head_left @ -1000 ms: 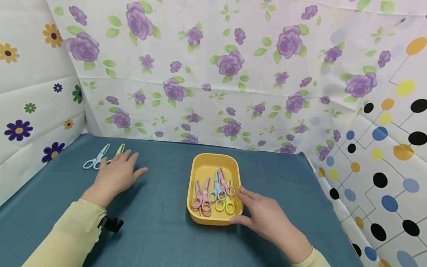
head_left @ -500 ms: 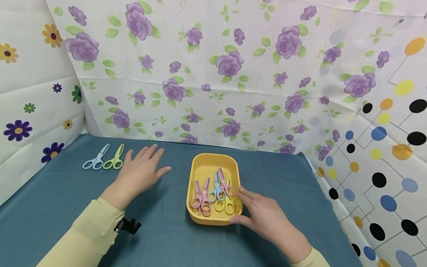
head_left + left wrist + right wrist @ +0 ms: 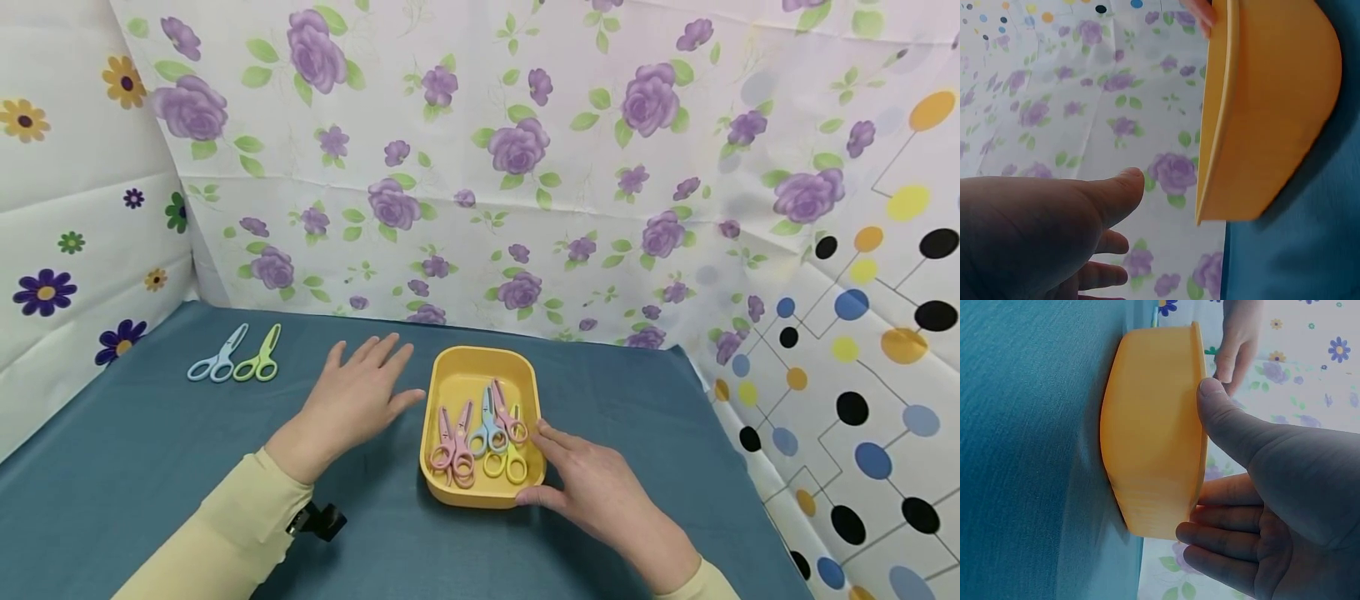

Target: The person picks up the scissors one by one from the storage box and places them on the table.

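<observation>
A yellow plastic tray [image 3: 480, 498] holds several small children's scissors: pink ones [image 3: 453, 450], a light blue pair [image 3: 489, 429] and a yellow-green pair [image 3: 508, 462]. My right hand [image 3: 596, 483] rests at the tray's right side, its thumb and fingertips against the rim [image 3: 1200, 444]. To the left of the tray hovers my left hand [image 3: 348, 404], fingers straight and spread, with nothing in it; the left wrist view shows its thumb [image 3: 1119, 194] apart from the tray wall. Farther left on the cloth lie a light blue pair of scissors [image 3: 219, 358] and a green pair [image 3: 258, 358], side by side.
A dark blue cloth [image 3: 390, 542] covers the table. Behind it hangs a purple-flowered sheet [image 3: 450, 167], with a dotted sheet [image 3: 862, 400] on the right and a daisy-patterned one [image 3: 60, 233] on the left. A black device [image 3: 318, 522] is strapped to the left wrist.
My left hand has moved right, from over the green scissors to near the tray, uncovering those scissors. My right hand and the tray have stayed in place.
</observation>
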Demonstrator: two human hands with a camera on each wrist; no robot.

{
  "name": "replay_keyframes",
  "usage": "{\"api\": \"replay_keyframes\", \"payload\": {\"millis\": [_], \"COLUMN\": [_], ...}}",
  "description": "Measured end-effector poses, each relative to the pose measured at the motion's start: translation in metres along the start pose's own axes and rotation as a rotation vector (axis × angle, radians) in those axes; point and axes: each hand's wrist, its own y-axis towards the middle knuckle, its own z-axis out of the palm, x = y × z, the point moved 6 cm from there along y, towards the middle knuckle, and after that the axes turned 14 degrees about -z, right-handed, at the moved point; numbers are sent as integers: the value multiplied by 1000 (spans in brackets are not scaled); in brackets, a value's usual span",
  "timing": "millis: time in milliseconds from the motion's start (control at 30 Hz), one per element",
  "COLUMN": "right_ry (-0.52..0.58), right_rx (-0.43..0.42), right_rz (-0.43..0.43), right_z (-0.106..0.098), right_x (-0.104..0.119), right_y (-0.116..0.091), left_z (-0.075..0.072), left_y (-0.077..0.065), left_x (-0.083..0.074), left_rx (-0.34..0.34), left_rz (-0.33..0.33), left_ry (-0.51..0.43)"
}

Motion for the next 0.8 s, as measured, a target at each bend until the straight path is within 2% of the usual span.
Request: {"api": "replay_keyframes", "payload": {"millis": [433,800], "right_ry": [4,-8], "right_rx": [-3,-25], "right_rz": [-12,-29], "right_z": [0,0], "right_x": [-1,0], "right_y": [-1,0], "left_z": [8,25], "left_y": [-11,-18], "left_x": [-46,-76], "left_rx": [-11,45], "left_rz": [143,205], "left_ry": [-12,8]}}
